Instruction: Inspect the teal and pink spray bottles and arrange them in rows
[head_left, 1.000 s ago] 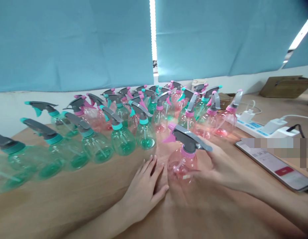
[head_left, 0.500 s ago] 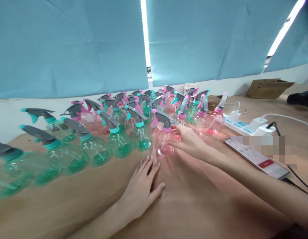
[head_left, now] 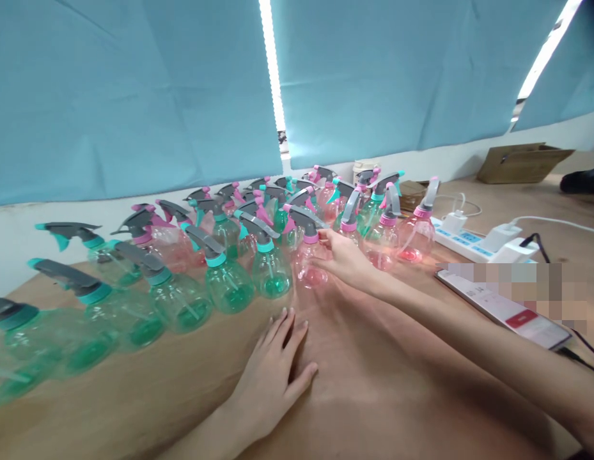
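Observation:
Several small spray bottles, green and pink with grey triggers, stand in rows on the wooden table (head_left: 133,396). My right hand (head_left: 342,259) reaches forward, its fingers wrapped on a pink spray bottle (head_left: 310,259) that stands in the front row next to a green bottle (head_left: 270,268). My left hand (head_left: 275,377) lies flat on the table, fingers stretched out and slightly apart, holding nothing, a little in front of the green bottles.
A phone (head_left: 505,306) lies on the table at the right. Behind it is a white power strip (head_left: 474,239) with chargers and cables. A cardboard box (head_left: 522,160) sits at the far right. Blue blinds (head_left: 133,89) hang behind the bottles.
My right hand has carried the pink bottle away from me and to the left, into the front row beside the green bottles. My left hand has stayed flat on the table.

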The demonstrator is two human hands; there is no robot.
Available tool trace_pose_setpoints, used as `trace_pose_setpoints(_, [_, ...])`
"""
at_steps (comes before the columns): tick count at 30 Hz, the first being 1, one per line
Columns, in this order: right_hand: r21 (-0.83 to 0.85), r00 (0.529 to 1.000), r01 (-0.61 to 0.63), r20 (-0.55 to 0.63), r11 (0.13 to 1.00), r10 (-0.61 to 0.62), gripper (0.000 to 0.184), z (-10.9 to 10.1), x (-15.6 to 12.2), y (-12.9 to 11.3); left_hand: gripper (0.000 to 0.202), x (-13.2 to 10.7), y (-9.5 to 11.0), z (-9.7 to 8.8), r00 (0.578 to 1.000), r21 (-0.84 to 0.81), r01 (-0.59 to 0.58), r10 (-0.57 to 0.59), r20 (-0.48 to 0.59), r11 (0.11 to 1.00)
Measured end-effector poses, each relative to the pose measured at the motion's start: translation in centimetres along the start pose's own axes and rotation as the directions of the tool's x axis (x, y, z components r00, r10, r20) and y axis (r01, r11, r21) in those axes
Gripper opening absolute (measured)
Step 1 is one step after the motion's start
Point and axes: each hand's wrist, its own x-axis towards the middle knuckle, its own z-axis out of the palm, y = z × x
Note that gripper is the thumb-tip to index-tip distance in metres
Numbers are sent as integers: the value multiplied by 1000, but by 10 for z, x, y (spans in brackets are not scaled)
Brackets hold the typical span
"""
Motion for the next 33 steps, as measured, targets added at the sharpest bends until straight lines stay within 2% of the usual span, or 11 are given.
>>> trace_pose_setpoints(6, [36, 1000, 16, -12, 999, -15, 52, 2, 0, 0, 57, 1, 0, -1, 1000, 17, 3, -3, 20, 1000])
trace_pose_setpoints(12, [43, 999, 36, -10, 998, -36, 51, 2, -7, 2, 55, 1, -1, 0, 1000, 8, -1, 1, 0, 1000])
trace_pose_setpoints(18, [35, 996, 73, -49, 997, -72, 57, 1, -20, 1, 55, -1, -2, 2, 1000, 23, 7, -7, -3, 1000])
trace_pose_setpoints(20, [43, 994, 83, -78, 996, -80, 52, -6, -26, 1, 55, -1, -2, 2, 1000, 24, 2, -2, -11, 1000])
trace_pose_setpoints(22, [46, 990, 76, -119, 996, -70, 39, -17, -33, 3, 56, -1, -3, 2, 1000, 24, -4, 5, -29, 1000])
trace_pose_setpoints(25, [10, 982, 17, -191, 1000, -14, 19, -36, -41, 8, 55, -1, -6, 4, 998, 28, -15, 17, -62, 1000])
trace_pose_setpoints(27, [-48, 969, -48, -243, 998, 35, 18, -46, -42, 13, 54, -1, -7, 6, 996, 33, -26, 28, -88, 999])
trace_pose_setpoints(30, [-145, 948, -149, -302, 978, 100, 30, -51, -37, 22, 54, 0, -7, 6, 996, 43, -26, 30, -84, 999])
trace_pose_setpoints(33, [-214, 942, -225, -298, 951, 156, 51, -45, -29, 28, 53, 0, -6, 5, 997, 49, -16, 20, -74, 999])
